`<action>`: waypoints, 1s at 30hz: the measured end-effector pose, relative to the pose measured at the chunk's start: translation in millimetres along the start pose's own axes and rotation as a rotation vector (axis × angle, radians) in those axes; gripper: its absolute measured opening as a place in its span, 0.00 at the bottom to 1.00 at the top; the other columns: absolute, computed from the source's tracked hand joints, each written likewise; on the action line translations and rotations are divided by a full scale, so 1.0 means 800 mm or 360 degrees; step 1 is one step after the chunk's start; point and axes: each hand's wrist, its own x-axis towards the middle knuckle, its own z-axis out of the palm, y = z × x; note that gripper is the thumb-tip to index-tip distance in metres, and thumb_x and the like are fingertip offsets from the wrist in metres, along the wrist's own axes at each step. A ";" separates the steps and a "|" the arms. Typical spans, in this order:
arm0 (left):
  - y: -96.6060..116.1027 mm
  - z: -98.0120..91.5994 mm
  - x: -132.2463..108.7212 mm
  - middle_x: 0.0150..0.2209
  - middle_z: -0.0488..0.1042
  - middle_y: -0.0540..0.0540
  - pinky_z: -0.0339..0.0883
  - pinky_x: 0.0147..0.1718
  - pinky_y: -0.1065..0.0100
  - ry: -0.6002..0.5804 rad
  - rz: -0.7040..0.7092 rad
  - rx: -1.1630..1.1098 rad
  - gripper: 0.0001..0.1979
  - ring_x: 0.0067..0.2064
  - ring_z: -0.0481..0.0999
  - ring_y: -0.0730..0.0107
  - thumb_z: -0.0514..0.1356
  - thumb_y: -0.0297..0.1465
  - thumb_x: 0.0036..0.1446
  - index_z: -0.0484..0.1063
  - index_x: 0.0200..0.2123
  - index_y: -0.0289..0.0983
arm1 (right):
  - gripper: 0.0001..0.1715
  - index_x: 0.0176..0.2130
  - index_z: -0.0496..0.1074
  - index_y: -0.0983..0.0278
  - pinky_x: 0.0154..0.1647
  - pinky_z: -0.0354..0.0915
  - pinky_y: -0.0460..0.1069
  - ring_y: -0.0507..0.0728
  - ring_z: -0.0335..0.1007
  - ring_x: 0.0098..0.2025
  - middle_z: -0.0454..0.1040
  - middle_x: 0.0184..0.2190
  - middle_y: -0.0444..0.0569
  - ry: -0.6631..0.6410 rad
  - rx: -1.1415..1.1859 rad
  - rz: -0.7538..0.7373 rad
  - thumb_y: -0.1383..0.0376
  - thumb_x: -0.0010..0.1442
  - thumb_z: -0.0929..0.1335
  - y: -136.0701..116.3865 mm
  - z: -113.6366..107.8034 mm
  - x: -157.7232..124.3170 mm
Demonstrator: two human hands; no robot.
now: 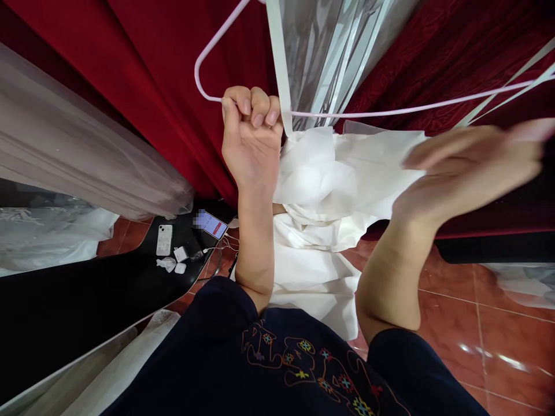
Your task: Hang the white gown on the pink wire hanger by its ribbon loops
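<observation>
A pale pink hanger (403, 110) runs across the upper part of the view. My left hand (254, 124) is closed round its lower bar near the left corner, palm towards me. Beside those fingers a white strap (280, 63) loops over the bar and joins a white garment (321, 167) that hangs in folds below. Thin white straps (503, 92) cross the hanger's right side. My right hand (468, 167) is in front of the garment's right part, below the bar, smeared by motion. Its fingers look stretched out to the right, and I see nothing in them.
Red curtains (143, 63) and clear plastic covers (321, 58) hang behind. A black counter (87, 306) at left carries a lit phone (212, 224), a white phone (164, 240), a charger (180, 253) and cables. Sheer fabric (87, 138) drapes beside it. Red tiles (451, 323) cover the floor.
</observation>
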 end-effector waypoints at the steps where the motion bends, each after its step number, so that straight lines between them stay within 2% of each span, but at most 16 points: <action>1: 0.000 0.002 0.000 0.27 0.44 0.50 0.60 0.39 0.62 0.0014 0.0013 0.0010 0.16 0.28 0.54 0.68 0.40 0.32 0.70 0.50 0.27 0.39 | 0.43 0.18 0.65 0.68 0.25 0.62 0.42 0.44 0.60 0.21 0.62 0.17 0.46 -0.0088 0.0004 -0.0098 0.42 0.63 0.48 0.008 0.006 0.002; 3: 0.000 0.005 -0.003 0.28 0.45 0.50 0.61 0.40 0.63 0.0053 0.0007 0.0086 0.15 0.28 0.55 0.68 0.39 0.32 0.70 0.50 0.27 0.40 | 0.42 0.30 0.73 0.68 0.23 0.62 0.43 0.45 0.64 0.21 0.68 0.20 0.47 -0.0337 0.0148 -0.0155 0.39 0.62 0.50 0.017 0.016 0.009; 5: 0.000 0.008 -0.005 0.28 0.45 0.50 0.63 0.41 0.63 0.0080 -0.0016 0.0196 0.15 0.29 0.56 0.68 0.39 0.32 0.70 0.50 0.28 0.40 | 0.38 0.43 0.72 0.67 0.32 0.70 0.44 0.47 0.73 0.30 0.75 0.32 0.48 -0.0516 0.0531 -0.0023 0.43 0.64 0.50 0.015 0.020 0.017; 6: 0.000 0.009 -0.007 0.28 0.46 0.50 0.64 0.42 0.63 0.0083 -0.0028 0.0231 0.15 0.29 0.56 0.68 0.39 0.32 0.70 0.50 0.28 0.40 | 0.35 0.44 0.71 0.65 0.39 0.72 0.45 0.47 0.75 0.36 0.75 0.35 0.47 -0.0554 0.0762 0.0039 0.47 0.66 0.49 0.010 0.021 0.021; 8: -0.001 0.007 -0.008 0.27 0.47 0.50 0.65 0.42 0.64 0.0068 -0.0039 0.0215 0.16 0.29 0.57 0.68 0.39 0.33 0.70 0.51 0.28 0.40 | 0.32 0.41 0.71 0.64 0.46 0.72 0.46 0.45 0.75 0.37 0.72 0.30 0.42 -0.0596 0.1169 0.0161 0.57 0.68 0.46 0.000 0.020 0.024; 11: -0.002 -0.001 -0.010 0.27 0.50 0.50 0.66 0.42 0.66 0.0045 -0.0096 0.0120 0.16 0.30 0.61 0.70 0.40 0.33 0.70 0.53 0.28 0.40 | 0.26 0.34 0.66 0.64 0.37 0.71 0.44 0.43 0.65 0.23 0.57 0.19 0.38 -0.0548 0.1536 0.0195 0.60 0.68 0.47 -0.004 0.018 0.020; 13: -0.002 -0.007 -0.010 0.28 0.56 0.50 0.67 0.46 0.67 0.0046 -0.0170 0.0128 0.16 0.33 0.67 0.71 0.41 0.35 0.71 0.56 0.29 0.40 | 0.21 0.33 0.63 0.63 0.32 0.69 0.43 0.43 0.59 0.20 0.54 0.18 0.37 -0.0522 0.1592 0.0156 0.58 0.68 0.51 0.000 0.018 0.016; 15: -0.001 -0.010 -0.010 0.33 0.64 0.49 0.67 0.51 0.65 0.0055 -0.0213 0.0136 0.16 0.40 0.73 0.72 0.42 0.37 0.71 0.59 0.30 0.41 | 0.19 0.32 0.61 0.63 0.33 0.69 0.43 0.42 0.58 0.21 0.53 0.19 0.38 -0.0528 0.1560 0.0135 0.58 0.68 0.52 0.004 0.018 0.013; 18: -0.002 -0.008 -0.014 0.42 0.72 0.47 0.66 0.54 0.61 0.0100 -0.0131 0.0298 0.17 0.49 0.75 0.69 0.43 0.39 0.71 0.67 0.36 0.41 | 0.19 0.33 0.59 0.63 0.33 0.68 0.43 0.42 0.57 0.21 0.50 0.20 0.39 -0.0494 0.1538 0.0109 0.59 0.69 0.50 0.007 0.021 0.014; 20: -0.003 -0.006 -0.020 0.43 0.74 0.46 0.65 0.53 0.59 0.0167 -0.0044 0.0558 0.16 0.50 0.75 0.66 0.45 0.36 0.70 0.71 0.38 0.41 | 0.18 0.34 0.58 0.62 0.33 0.68 0.43 0.43 0.56 0.22 0.50 0.21 0.39 -0.0500 0.1552 0.0110 0.60 0.68 0.49 0.007 0.023 0.014; 22: -0.003 -0.006 -0.027 0.41 0.76 0.45 0.64 0.52 0.58 0.0178 0.0020 0.0848 0.15 0.48 0.74 0.63 0.48 0.30 0.68 0.75 0.36 0.41 | 0.15 0.35 0.57 0.62 0.34 0.69 0.43 0.43 0.57 0.22 0.49 0.21 0.39 -0.0549 0.1559 0.0098 0.61 0.68 0.50 0.010 0.025 0.013; 24: 0.001 -0.009 -0.032 0.37 0.77 0.46 0.66 0.46 0.60 0.0048 0.0009 0.1032 0.15 0.43 0.74 0.62 0.51 0.27 0.66 0.76 0.33 0.42 | 0.11 0.35 0.56 0.62 0.35 0.69 0.43 0.43 0.57 0.23 0.49 0.21 0.39 -0.0589 0.1550 0.0050 0.61 0.67 0.53 0.014 0.026 0.011; 25: 0.006 -0.011 -0.033 0.36 0.77 0.47 0.67 0.40 0.63 -0.0054 -0.0029 0.1098 0.15 0.39 0.74 0.63 0.52 0.27 0.65 0.77 0.33 0.43 | 0.10 0.34 0.55 0.62 0.35 0.70 0.44 0.44 0.58 0.23 0.49 0.21 0.38 -0.0605 0.1543 0.0019 0.61 0.67 0.54 0.015 0.026 0.010; 26: 0.013 -0.011 -0.033 0.36 0.77 0.47 0.65 0.32 0.64 -0.0153 -0.0091 0.1130 0.15 0.33 0.71 0.65 0.52 0.27 0.65 0.77 0.33 0.44 | 0.10 0.34 0.54 0.62 0.36 0.70 0.44 0.44 0.58 0.23 0.49 0.21 0.38 -0.0615 0.1537 -0.0008 0.61 0.67 0.55 0.016 0.026 0.010; 28: 0.032 -0.007 -0.030 0.36 0.76 0.46 0.53 0.22 0.66 -0.0310 -0.0225 0.1056 0.15 0.24 0.63 0.69 0.51 0.29 0.66 0.78 0.34 0.45 | 0.10 0.34 0.54 0.62 0.36 0.70 0.44 0.44 0.58 0.23 0.49 0.21 0.39 -0.0634 0.1519 -0.0020 0.61 0.66 0.55 0.016 0.025 0.011; 30: 0.056 0.007 -0.023 0.36 0.74 0.44 0.46 0.20 0.66 -0.0367 -0.0276 0.0841 0.16 0.23 0.58 0.71 0.49 0.33 0.67 0.78 0.36 0.43 | 0.11 0.34 0.55 0.62 0.35 0.70 0.43 0.43 0.58 0.23 0.47 0.21 0.39 -0.0620 0.1480 -0.0006 0.60 0.67 0.54 0.014 0.024 0.012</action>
